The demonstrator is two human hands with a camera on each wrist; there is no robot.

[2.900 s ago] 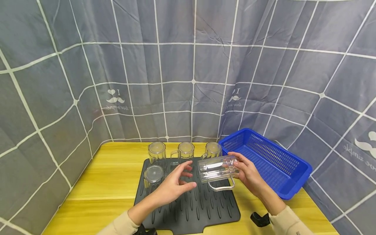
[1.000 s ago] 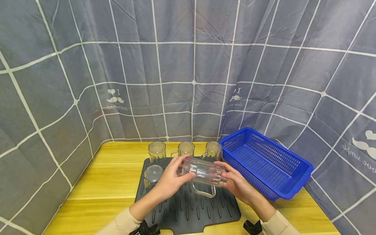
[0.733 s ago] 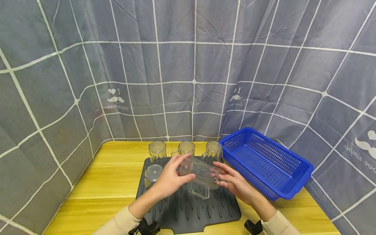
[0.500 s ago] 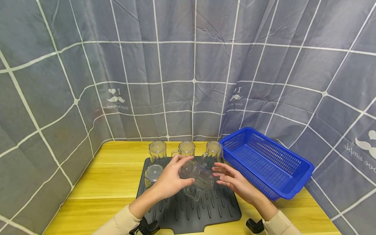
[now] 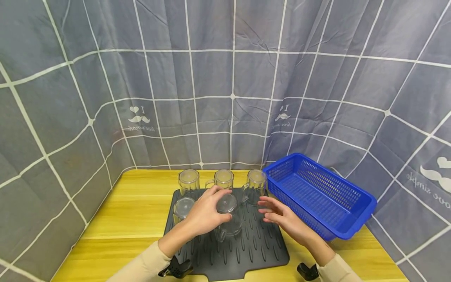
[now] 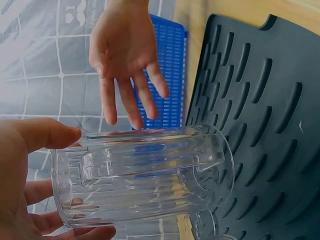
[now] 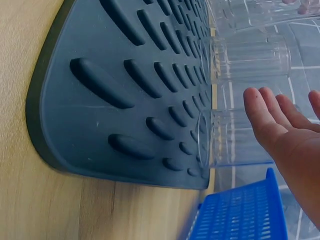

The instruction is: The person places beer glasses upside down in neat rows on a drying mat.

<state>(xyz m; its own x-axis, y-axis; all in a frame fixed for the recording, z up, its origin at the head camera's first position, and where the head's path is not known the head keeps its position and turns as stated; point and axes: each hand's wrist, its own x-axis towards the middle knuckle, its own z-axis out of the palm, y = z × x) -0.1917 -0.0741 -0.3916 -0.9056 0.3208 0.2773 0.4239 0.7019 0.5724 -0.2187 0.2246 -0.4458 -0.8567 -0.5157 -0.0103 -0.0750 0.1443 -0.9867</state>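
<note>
My left hand (image 5: 206, 211) grips a clear glass mug (image 5: 227, 203) around its base end, thumb on one side and fingers on the other. The mug (image 6: 145, 175) is upside down, its rim low over the dark drying mat (image 5: 260, 250) and its handle toward the person. To the right, my right hand (image 5: 285, 221) is held in the air with fingers extended, apart from the mug and holding nothing. Upside-down glass mugs stand on the mat: a back row with a left mug (image 5: 188, 182), a middle mug (image 5: 224, 177) and a right mug (image 5: 256, 182), plus a front-left mug (image 5: 184, 209).
A blue perforated plastic basket (image 5: 317, 196) sits at the right, beside the mat. All of this stands on a yellow wooden table (image 5: 105, 231). A grey curtain (image 5: 211, 78) with white grid lines surrounds the back and sides.
The mug passed from the right hand to the left and turned from lying sideways to upside down, lowering toward the mat. The right hand let go and drew slightly away.
</note>
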